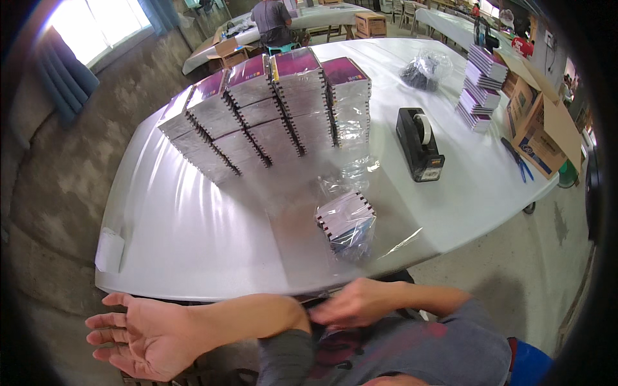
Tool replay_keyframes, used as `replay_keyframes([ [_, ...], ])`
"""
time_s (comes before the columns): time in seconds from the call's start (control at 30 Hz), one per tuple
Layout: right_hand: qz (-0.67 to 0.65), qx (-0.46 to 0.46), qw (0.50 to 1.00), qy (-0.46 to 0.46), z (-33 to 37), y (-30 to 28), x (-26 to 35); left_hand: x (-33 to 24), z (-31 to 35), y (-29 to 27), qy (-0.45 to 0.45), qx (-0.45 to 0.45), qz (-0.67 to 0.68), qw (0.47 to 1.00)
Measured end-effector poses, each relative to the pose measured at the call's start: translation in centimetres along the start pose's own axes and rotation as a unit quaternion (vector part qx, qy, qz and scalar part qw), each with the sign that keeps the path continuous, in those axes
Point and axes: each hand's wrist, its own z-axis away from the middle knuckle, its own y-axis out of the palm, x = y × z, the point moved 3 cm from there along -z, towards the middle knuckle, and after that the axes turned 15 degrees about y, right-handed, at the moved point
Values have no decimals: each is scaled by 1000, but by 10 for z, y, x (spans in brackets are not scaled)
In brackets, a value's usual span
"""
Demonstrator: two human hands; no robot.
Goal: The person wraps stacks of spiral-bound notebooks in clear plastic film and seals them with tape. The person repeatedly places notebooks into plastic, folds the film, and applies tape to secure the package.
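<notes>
My left hand [145, 336] is off the table's near left edge, palm up, fingers spread, holding nothing. My left forearm lies across my front, bent at the elbow. Close by that elbow is my right hand [353, 305], its fingers smeared by motion; whether it touches the arm I cannot tell. Beyond my hands, a small stack of spiral-bound notebooks [348, 220] in clear plastic wrap sits on the table. Behind it rise several tall stacks of spiral-bound notebooks [251, 106] with purple covers.
A black tape dispenser [418, 145] stands on the white-covered table [187, 238]. To the right are blue-handled pliers [517, 159], an open cardboard box [537, 128] and a crisscrossed notebook stack [481, 87]. A clear plastic bag [425, 71] lies farther back. A person [271, 22] sits at another table.
</notes>
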Motion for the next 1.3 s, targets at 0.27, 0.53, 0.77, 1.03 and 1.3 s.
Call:
replay_keyframes([
  [0.27,198,-366,870,266,96,-143,-6,-39,133,-96,-107,812,2,573],
  [0.53,43,-314,934,167,59,-147,-63,-23,199,-107,-164,776,14,609],
  [0.77,-137,-345,915,156,50,-138,-75,6,208,-106,-375,639,7,672],
  [1.03,-272,-275,883,265,33,-149,-72,-10,205,-124,-444,699,-71,555],
  [1.3,-370,-286,833,295,19,-156,-81,13,219,-132,-598,613,-79,510],
])
